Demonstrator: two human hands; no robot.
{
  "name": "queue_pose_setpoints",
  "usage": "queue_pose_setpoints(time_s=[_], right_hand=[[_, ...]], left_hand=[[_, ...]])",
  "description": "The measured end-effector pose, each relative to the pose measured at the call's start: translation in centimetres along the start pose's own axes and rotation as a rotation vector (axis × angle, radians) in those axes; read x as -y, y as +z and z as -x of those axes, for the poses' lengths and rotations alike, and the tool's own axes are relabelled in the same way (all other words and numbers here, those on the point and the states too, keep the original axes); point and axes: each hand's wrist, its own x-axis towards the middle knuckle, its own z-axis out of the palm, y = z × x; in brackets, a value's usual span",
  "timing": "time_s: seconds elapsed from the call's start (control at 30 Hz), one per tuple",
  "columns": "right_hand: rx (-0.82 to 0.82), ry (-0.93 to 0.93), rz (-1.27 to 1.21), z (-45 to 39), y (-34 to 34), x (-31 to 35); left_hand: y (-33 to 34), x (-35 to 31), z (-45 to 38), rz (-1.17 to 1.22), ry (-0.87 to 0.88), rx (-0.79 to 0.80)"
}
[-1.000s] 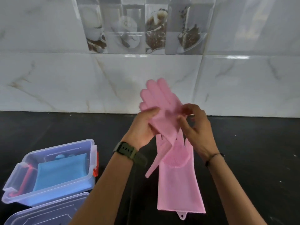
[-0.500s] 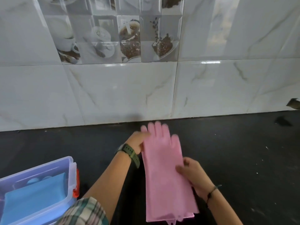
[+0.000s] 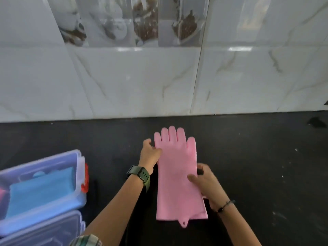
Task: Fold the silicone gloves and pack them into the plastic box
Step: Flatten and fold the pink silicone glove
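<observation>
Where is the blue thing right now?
In the head view, the blue thing sits inside the open plastic box at the left edge, left of the left hand and the pink gloves.

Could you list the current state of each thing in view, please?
pink glove: flat on the counter, unfolded, fingers toward the wall.
plastic box: open, holding a blue folded item.
lid: off, lying in front of the box.
left hand: at the glove's left edge.
right hand: pressing the glove's right edge.
</observation>
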Motion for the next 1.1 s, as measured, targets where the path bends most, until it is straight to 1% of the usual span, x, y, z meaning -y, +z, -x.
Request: queue_pose_setpoints(time_s=[0.1,0.23,0.37,0.43,0.5,0.53,0.6,0.67,0.73,0.83,0.9,0.97,1.0,1.03,1.1], right_hand=[[-0.061,-0.059,0.181,1.3,0.0,-1.4],[-0.111,-0.098,0.353,2.8,0.3,-2.6],[-0.188,-0.116,0.545,4.5,0.4,-3.2],[-0.237,-0.111,0.692,5.2,0.4,-3.6],[-0.262,-0.145,0.816,5.9,0.3,-4.0],[-0.264,-0.205,0.870,6.3,-0.1,-4.3],[-0.216,-0.429,1.028,6.6,-1.4,-5.2],[-0.079,-0.657,1.233,6.2,-3.2,-6.1],[0.035,-0.801,1.338,5.7,-4.4,-6.1],[0.083,-0.971,1.406,4.8,-5.2,-5.0],[0.067,-1.115,1.434,4.2,-5.2,-4.4],[0.032,-1.181,1.399,3.8,-4.6,-4.6],[0.006,-1.174,1.332,3.5,-4.4,-5.0],[-0.012,-1.135,1.203,3.2,-4.2,-5.2],[-0.046,-0.982,0.837,2.7,-3.8,-5.3]], left_hand=[[0.0,2.2,4.4,-0.106,0.068,0.009],[0.4,4.8,8.9,-0.400,0.184,0.051],[-0.1,5.1,10.1,-0.542,0.230,-0.021],[-0.7,5.1,10.5,-0.679,0.328,-0.022],[-1.5,5.8,10.9,-0.895,0.532,-0.004],[-2.0,6.1,11.2,-1.002,0.649,0.027],[-3.0,6.6,11.3,-1.171,0.827,0.161],[-3.6,7.3,11.0,-1.227,0.895,0.280],[-4.1,8.1,10.7,-1.194,0.886,0.297],[-4.5,9.3,10.5,-1.162,0.876,0.278],[-4.6,9.3,10.5,-1.166,0.891,0.272],[-4.5,9.0,10.5,-1.160,0.902,0.279],[-4.5,8.9,10.5,-1.148,0.908,0.283],[-4.5,8.8,10.3,-1.126,0.914,0.287],[-4.5,8.5,10.3,-1.031,0.882,0.277]])
